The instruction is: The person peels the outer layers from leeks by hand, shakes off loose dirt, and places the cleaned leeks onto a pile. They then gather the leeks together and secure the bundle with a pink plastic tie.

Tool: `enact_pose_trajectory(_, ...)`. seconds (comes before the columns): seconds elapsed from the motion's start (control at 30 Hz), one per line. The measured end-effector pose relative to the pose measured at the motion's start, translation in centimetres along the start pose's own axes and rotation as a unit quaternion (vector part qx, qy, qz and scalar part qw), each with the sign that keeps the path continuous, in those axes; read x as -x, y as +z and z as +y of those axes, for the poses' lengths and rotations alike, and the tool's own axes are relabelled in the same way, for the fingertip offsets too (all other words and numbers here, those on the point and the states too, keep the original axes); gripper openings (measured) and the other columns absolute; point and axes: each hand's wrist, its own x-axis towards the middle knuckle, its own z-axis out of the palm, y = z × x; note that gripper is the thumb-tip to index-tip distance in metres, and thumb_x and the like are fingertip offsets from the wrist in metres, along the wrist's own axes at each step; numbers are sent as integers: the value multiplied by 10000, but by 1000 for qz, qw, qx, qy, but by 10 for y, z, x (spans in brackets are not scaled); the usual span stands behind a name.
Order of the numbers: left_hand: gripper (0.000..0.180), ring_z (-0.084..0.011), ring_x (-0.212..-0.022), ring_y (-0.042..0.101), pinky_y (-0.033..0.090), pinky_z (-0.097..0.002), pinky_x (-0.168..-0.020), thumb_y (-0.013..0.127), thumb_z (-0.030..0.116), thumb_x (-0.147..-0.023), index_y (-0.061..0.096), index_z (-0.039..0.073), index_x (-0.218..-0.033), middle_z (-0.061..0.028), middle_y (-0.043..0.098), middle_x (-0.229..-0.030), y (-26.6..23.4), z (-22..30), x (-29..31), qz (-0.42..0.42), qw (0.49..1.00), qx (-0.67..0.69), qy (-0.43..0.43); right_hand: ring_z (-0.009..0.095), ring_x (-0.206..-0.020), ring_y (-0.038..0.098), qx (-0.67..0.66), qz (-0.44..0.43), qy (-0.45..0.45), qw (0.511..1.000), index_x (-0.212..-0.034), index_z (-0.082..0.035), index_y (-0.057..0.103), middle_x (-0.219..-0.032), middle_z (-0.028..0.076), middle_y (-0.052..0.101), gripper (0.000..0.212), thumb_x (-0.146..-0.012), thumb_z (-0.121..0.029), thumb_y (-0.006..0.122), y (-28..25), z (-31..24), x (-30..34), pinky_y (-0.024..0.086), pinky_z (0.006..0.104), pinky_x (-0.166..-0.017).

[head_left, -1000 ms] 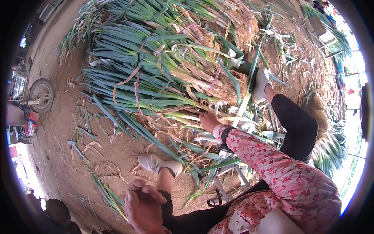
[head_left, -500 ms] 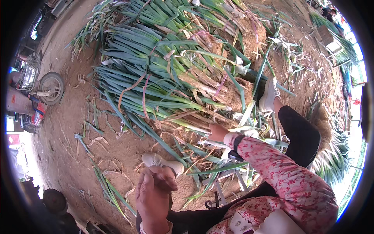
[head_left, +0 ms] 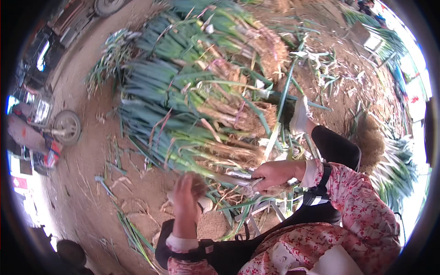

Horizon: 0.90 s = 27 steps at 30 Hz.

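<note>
The right hand (head_left: 278, 175) grips a leek (head_left: 234, 179) stretching toward the left hand (head_left: 185, 199), too blurred to tell open or closed; apparently a picking-out step, calling for steady left support

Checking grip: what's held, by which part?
The right hand holds a slender green-and-white leek by its pale end; left hand too blurred to tell.

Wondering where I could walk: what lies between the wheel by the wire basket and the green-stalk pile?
Brown dirt with a few scraps lies between the wheel and the pile, as the head view shows.
</note>
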Motion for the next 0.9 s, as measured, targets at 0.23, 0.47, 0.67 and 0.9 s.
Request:
enact_pose_trajectory(0.23, 690, -235, -996, 464, 380, -388, -882, 544, 565, -728, 420, 51, -1171, -92, 510, -1054, 64, -84, -11, -111, 960, 208, -150, 118, -531, 550, -91, 27, 143, 985, -863, 7, 566, -643, 66, 587, 429, -865, -404, 446, -11, -83, 163, 445, 283, -491)
enact_pose_trajectory(0.47, 376, -221, -983, 534, 449, -398, -857, 503, 199, -848, 418, 68, -1190, -77, 537, -1090, 165, -76, 53, -313, 848, 416, -101, 181, -612, 582, -6, -9, 301, 954, -1004, -60, 545, -683, 92, 585, 322, -793, -300, 586, -1, -143, 351, 451, 293, -564)
enact_pose_trajectory(0.67, 389, -205, -943, 533, 461, -331, -774, 533, 160, -821, 418, 42, -1174, -86, 531, -1050, 190, 19, 99, -285, 920, 228, 140, 157, -567, 558, 69, 191, 271, 941, -876, -54, 618, -662, 88, 588, 384, -704, -392, 675, 53, -90, 384, 441, 283, -550)
enact_pose_trajectory(0.9, 409, -216, -903, 540, 429, -474, -864, 573, 154, -791, 422, 9, -1144, -83, 519, -1044, 117, 90, 75, -218, 913, 161, 306, 88, -584, 482, 80, 280, -40, 956, -955, 21, 542, -677, 49, 549, 317, -823, -265, 577, 42, -49, 168, 407, 262, -522)
